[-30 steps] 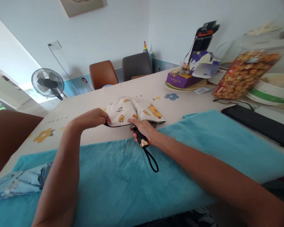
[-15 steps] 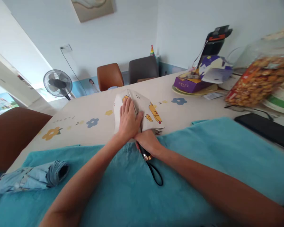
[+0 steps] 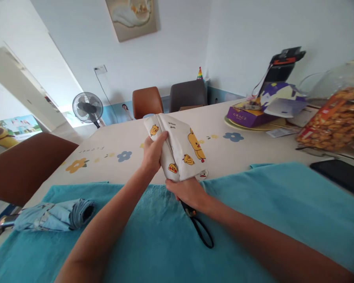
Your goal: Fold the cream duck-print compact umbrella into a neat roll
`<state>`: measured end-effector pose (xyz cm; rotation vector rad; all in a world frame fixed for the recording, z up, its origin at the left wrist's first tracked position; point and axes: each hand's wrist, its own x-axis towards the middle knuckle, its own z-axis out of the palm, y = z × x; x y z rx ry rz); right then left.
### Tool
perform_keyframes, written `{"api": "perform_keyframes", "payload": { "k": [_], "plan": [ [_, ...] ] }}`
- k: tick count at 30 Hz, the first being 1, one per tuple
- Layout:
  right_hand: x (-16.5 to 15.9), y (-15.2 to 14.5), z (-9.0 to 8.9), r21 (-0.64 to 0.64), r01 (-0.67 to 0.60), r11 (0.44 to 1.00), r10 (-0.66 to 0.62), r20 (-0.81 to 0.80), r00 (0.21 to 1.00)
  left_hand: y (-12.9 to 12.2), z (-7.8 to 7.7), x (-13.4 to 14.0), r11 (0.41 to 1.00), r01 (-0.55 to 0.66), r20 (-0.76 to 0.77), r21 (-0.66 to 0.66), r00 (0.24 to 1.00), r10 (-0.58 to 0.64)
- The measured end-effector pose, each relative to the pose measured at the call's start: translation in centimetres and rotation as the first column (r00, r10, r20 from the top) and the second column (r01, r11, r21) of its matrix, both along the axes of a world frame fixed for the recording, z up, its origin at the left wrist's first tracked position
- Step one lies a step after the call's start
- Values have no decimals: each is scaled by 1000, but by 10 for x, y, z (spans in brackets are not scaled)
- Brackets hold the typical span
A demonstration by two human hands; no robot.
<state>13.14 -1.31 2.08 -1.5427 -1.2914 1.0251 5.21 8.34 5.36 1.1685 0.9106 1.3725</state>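
A white folding umbrella (image 3: 183, 145) with yellow duck prints is held over the table, its canopy collapsed and folded in loose flaps. My left hand (image 3: 153, 154) grips the canopy's left side, thumb on top of the fabric. Around the black handle, just below the canopy, my right hand (image 3: 188, 192) is closed. A black wrist strap (image 3: 205, 235) hangs from the handle end over the teal cloth (image 3: 153, 243). At the left on that cloth lies a second, rolled light blue umbrella (image 3: 54, 216).
On the right stand a purple box (image 3: 247, 116), a clear jar of snacks (image 3: 336, 118), and a black phone-like slab (image 3: 339, 177). Chairs (image 3: 147, 102) line the far side of the flower-printed table (image 3: 112, 137). A fan (image 3: 87, 108) stands behind at left.
My left hand has gone from lying flat on the canopy to gripping its left side. The canopy flaps now look flatter and narrower. The camera view has shifted slightly.
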Motion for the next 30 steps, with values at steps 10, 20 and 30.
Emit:
{"api": "perform_keyframes", "payload": {
  "k": [10,20,30],
  "plan": [
    [9,-2,1,-23,-255,967,249,-143,958,10,13,-15,985,82,202,-149,978,-51],
    [19,8,1,4,-408,913,258,-780,570,16,13,-20,885,225,384,-407,922,-58],
    [8,0,-1,-43,-417,908,180,-858,481,19,3,-16,806,357,397,-472,903,-167]
  ]
}}
